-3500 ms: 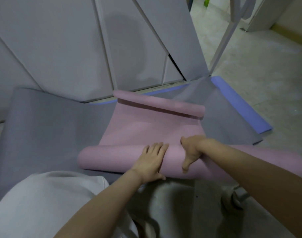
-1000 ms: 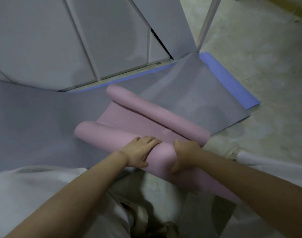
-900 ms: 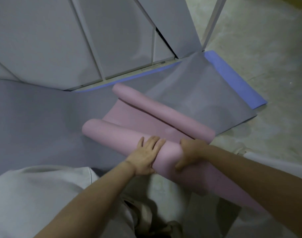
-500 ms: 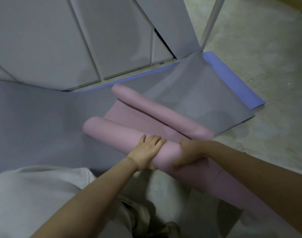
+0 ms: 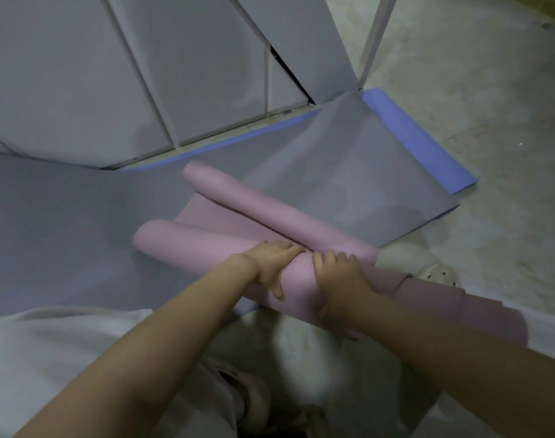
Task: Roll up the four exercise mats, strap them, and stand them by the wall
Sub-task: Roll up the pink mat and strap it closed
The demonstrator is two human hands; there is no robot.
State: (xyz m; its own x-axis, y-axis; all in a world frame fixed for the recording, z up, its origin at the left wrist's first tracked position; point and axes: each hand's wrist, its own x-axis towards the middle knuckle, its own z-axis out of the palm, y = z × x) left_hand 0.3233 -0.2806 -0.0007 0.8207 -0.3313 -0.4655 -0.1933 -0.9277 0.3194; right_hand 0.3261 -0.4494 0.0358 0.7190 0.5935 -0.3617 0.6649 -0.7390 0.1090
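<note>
Centre frame, my left hand [image 5: 274, 260] and right hand [image 5: 337, 275] grip the pink mat [image 5: 187, 245]; its roll has reached the far curl, so rolling seems nearly done.

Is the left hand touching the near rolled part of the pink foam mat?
Touching. The head view shows the left hand curled over the near roll of the pink foam mat.

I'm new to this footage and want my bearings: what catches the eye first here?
A pink foam exercise mat at centre, rolled from both ends, with the left hand and right hand gripping its nearer roll. It lies on a spread grey mat, with a blue mat peeking out at the right.
</note>
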